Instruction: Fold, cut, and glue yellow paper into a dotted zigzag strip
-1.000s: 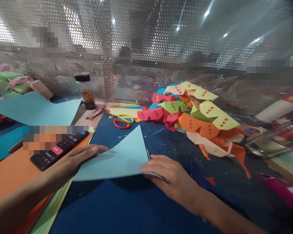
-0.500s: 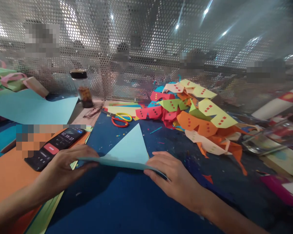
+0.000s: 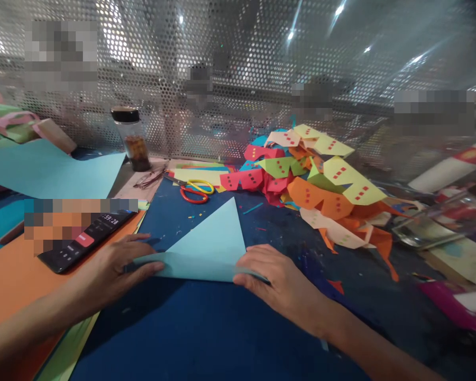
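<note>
A light blue paper triangle [image 3: 214, 241] lies on the dark blue sheet [image 3: 206, 328] in front of me, its point aimed away. Its near left corner is lifted and folded over. My left hand [image 3: 115, 270] pinches that folded corner between thumb and fingers. My right hand [image 3: 277, 283] rests on the paper's near right corner, fingers curled over the edge and pressing it down.
A black phone [image 3: 83, 241] lies on an orange sheet [image 3: 8, 286] at left. Scissors [image 3: 194, 191], a jar [image 3: 130, 140] and glasses [image 3: 150, 179] stand behind. A heap of coloured paper pieces [image 3: 321, 185] fills the right. A perforated metal screen [image 3: 238, 79] closes the back.
The paper lay flat under both hands. My left hand lifted its left corner and folded it over towards the right; my right hand stayed on the right corner.
</note>
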`<state>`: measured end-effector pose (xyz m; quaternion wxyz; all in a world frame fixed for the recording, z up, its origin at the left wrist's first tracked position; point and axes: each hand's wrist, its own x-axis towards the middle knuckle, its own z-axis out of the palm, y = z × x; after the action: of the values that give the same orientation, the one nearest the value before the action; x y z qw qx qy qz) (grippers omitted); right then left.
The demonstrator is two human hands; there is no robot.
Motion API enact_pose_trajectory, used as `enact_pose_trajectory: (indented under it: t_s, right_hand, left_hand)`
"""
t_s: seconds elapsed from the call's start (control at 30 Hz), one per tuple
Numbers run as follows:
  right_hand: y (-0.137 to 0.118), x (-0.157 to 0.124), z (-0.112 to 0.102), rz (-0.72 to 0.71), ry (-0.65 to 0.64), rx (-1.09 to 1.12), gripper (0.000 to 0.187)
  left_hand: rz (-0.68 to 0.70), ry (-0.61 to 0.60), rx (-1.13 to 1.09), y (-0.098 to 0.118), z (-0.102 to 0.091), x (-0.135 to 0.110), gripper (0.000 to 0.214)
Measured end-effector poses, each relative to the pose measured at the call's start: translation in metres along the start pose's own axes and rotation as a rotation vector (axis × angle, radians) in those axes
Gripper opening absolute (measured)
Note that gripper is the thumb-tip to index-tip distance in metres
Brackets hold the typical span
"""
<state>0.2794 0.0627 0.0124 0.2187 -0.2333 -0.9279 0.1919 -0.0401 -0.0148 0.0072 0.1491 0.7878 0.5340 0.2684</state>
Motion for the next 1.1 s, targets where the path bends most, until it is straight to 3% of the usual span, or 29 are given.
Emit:
enact_pose_trajectory:
  t_s: [0.17, 0.3, 0.4, 0.53, 0.77, 0.87, 1.0, 1.1]
  right_hand:
    - [0.004, 0.0, 0.002, 0.147, 0.063, -0.1, 0.048]
    - [0.005, 0.0, 0.001, 0.221, 0.062, -0.128, 0.039]
    - [0.006, 0.001, 0.0, 0.276, 0.029, -0.159, 0.028]
    - [0.006, 0.004, 0.002, 0.345, 0.025, -0.203, 0.03]
    - [0.004, 0.009, 0.003, 0.391, 0.003, -0.28, 0.03]
    - [0.005, 0.009, 0.005, 0.404, -0.008, -0.314, 0.028]
    - [0.007, 0.01, 0.008, 0.415, -0.007, -0.342, 0.027]
    - [0.006, 0.011, 0.008, 0.427, -0.015, -0.348, 0.027]
  left_hand:
    - [-0.232, 0.095, 0.084, -0.002, 0.005, -0.001, 0.043]
    - [-0.349, 0.138, 0.094, -0.003, 0.008, -0.003, 0.05]
    - [-0.376, 0.102, 0.094, -0.002, 0.008, -0.002, 0.047]
    - [-0.417, 0.073, 0.011, -0.002, 0.008, 0.0, 0.039]
    - [-0.469, 0.174, -0.208, 0.007, 0.009, 0.003, 0.055]
    - [-0.476, 0.214, -0.266, 0.009, 0.009, 0.004, 0.049]
    - [-0.445, 0.281, -0.214, 0.006, 0.009, 0.004, 0.036]
    - [-0.361, 0.221, -0.108, 0.002, 0.008, 0.003, 0.031]
